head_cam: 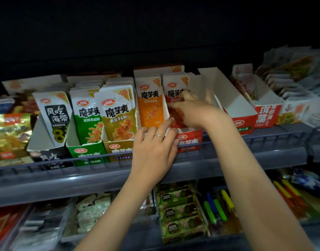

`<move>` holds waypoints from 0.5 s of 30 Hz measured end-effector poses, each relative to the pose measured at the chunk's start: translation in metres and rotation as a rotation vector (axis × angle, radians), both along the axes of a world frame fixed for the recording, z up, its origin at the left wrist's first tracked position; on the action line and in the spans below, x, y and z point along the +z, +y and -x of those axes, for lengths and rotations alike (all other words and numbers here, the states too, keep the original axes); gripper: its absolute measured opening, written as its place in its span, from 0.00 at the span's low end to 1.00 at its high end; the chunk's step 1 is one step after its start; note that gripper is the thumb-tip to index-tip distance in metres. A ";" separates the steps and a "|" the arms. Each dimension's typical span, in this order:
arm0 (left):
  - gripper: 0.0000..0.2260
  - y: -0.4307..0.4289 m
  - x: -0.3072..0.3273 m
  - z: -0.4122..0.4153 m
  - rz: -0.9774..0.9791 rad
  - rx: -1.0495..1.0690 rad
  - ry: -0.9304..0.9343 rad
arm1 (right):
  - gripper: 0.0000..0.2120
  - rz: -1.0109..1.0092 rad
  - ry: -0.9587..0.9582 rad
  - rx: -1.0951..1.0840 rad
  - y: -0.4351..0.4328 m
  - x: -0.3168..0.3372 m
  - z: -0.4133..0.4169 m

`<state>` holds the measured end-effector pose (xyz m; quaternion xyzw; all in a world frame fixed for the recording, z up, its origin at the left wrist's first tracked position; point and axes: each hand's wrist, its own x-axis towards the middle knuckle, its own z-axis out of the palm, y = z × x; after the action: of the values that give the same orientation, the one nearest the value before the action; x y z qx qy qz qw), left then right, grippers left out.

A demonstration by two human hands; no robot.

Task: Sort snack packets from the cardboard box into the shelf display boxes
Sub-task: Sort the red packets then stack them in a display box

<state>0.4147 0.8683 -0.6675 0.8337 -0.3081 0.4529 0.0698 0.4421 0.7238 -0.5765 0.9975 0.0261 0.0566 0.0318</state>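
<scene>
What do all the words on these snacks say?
"风吃海带" and "8": black-and-white packet.
"魔芋爽": green packet, brown packet, orange packet.
"卫龙": the red logo on those packets.
"20%": the brown packet's top corner.
"贡菜": red display box.
The smaller print is too blurred to read.

Display boxes stand side by side along the front edge of the upper shelf, behind its rail. Toward the left end is the seaweed box, with one seaweed packet upright in it. Right of it are two konjac boxes, each with packets filed front to back. At mid-shelf two more files of konjac packets stand side by side, the right one in the third konjac box. Further right are a bare-floored display box and then the gongcai box. The lower shelf lies beneath.
</scene>
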 end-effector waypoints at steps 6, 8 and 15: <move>0.15 0.010 0.003 0.011 0.086 -0.131 0.044 | 0.29 -0.296 -0.088 0.123 -0.010 0.022 0.037; 0.12 0.017 0.005 0.022 0.095 -0.190 0.015 | 0.26 -0.279 -0.162 0.176 -0.006 0.026 0.053; 0.09 0.069 -0.018 0.082 -0.129 -0.257 0.309 | 0.14 -0.389 -0.305 0.421 0.040 -0.005 0.113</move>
<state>0.3328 0.9371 -0.6856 0.8497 -0.4259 0.2865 0.1201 0.3292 0.7640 -0.5817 0.9376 0.2154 0.2149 -0.1682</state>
